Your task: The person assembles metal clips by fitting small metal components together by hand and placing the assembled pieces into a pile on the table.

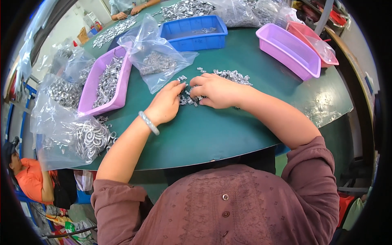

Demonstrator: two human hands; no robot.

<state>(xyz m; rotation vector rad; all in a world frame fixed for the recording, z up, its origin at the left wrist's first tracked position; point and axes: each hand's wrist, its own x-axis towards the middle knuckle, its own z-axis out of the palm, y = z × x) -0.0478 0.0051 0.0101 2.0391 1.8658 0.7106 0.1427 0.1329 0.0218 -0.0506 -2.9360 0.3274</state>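
Note:
A loose pile of small silver metal pieces lies on the green tabletop, with a few pieces scattered at its left end. My right hand rests over the pile's left part, palm down, fingers bent and apart, fingertips among the pieces. Facing it, my left hand lies at the left edge of the pieces with its fingers stretched forward. A pale bangle circles my left wrist. Several pieces show between the two hands. What lies under the right palm is hidden.
Beyond my left hand lies a clear plastic bag of small pieces. A blue bin stands at the back, a purple basket of metal parts at left, another purple basket at right. Bagged silver rings sit near left. Another person's hands are across the table.

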